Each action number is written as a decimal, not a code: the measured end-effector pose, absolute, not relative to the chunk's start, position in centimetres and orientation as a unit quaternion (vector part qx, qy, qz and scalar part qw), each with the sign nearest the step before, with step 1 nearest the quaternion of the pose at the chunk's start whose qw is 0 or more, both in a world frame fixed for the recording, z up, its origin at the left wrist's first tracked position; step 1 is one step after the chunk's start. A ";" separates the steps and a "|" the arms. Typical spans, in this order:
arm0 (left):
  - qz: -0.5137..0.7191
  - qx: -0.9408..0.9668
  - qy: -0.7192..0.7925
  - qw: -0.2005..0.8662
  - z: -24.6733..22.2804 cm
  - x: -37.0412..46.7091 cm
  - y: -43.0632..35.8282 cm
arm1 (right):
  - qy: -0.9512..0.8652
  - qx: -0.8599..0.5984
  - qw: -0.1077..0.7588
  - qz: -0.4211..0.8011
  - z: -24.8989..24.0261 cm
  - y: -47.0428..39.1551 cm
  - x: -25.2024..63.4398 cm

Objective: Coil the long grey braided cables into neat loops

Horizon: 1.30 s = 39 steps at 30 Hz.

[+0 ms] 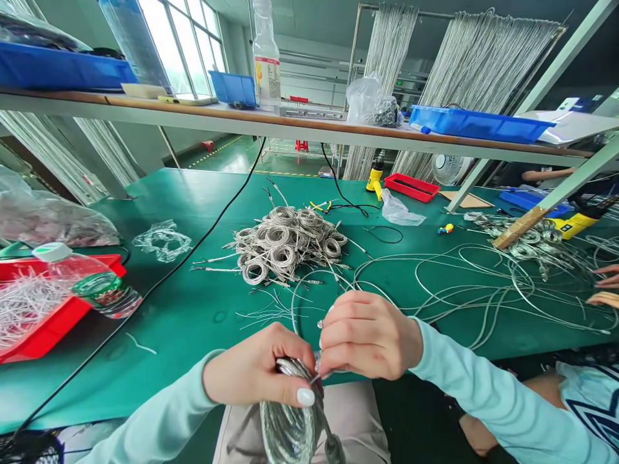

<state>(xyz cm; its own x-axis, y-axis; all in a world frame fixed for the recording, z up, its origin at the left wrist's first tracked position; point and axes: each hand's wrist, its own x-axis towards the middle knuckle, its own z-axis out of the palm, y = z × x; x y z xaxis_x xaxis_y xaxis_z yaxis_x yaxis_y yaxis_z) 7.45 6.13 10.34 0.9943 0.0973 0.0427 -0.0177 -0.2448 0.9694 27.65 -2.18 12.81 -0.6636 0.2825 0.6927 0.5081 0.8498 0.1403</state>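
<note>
My left hand (264,367) is wrapped round a thick coil of silvery cable (290,425) that hangs over my lap at the table's front edge. Close against it on the right, my right hand (367,335) pinches a small piece at the coil's upper side, mostly covered by the fingers. Beyond both hands a pile of small tied cable coils (283,241) lies on the green table (193,328). Thin loose strands (275,309) lie between the pile and my hands.
A black cord (193,248) crosses the table's left side, near a bottle (104,290) and red tray (43,335). Long cables (464,283) spread rightward, where another person's hand (607,283) shows. A shelf (309,122) spans above, bearing blue trays (478,122).
</note>
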 end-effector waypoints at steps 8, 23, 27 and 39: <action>0.058 0.776 -0.001 0.628 10.0 7.6 6.0 | -0.899 -0.182 0.359 -0.174 12.4 -2.0 27.2; 0.023 0.797 0.003 0.603 9.8 7.8 5.8 | -0.890 -0.181 0.322 -0.266 12.1 -2.3 26.7; 0.044 0.828 -0.021 0.559 9.8 8.2 5.5 | -0.901 -0.201 0.322 -0.212 11.1 -2.1 26.6; 0.080 0.931 -0.013 0.355 9.8 8.3 5.8 | -0.908 -0.211 0.270 -0.241 10.7 -2.5 27.0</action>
<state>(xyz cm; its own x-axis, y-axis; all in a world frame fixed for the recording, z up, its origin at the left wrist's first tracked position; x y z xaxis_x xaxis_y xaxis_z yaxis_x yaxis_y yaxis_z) 8.30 5.83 9.79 0.9868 0.0331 0.1583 -0.0808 -0.7471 0.6598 26.98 -2.49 10.70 -0.7646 0.2539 0.5924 0.5139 0.7948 0.3227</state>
